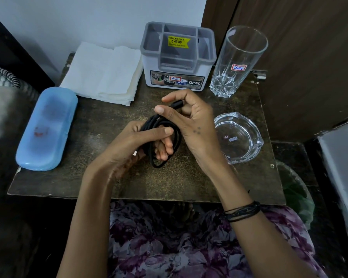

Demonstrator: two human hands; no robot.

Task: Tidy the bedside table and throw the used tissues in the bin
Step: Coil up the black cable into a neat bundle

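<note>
Both hands above bench (129, 183) centre: left hand (141, 141) grips coiled black cable (165, 127); right hand (191, 121) pinches cable's plug end.
</note>
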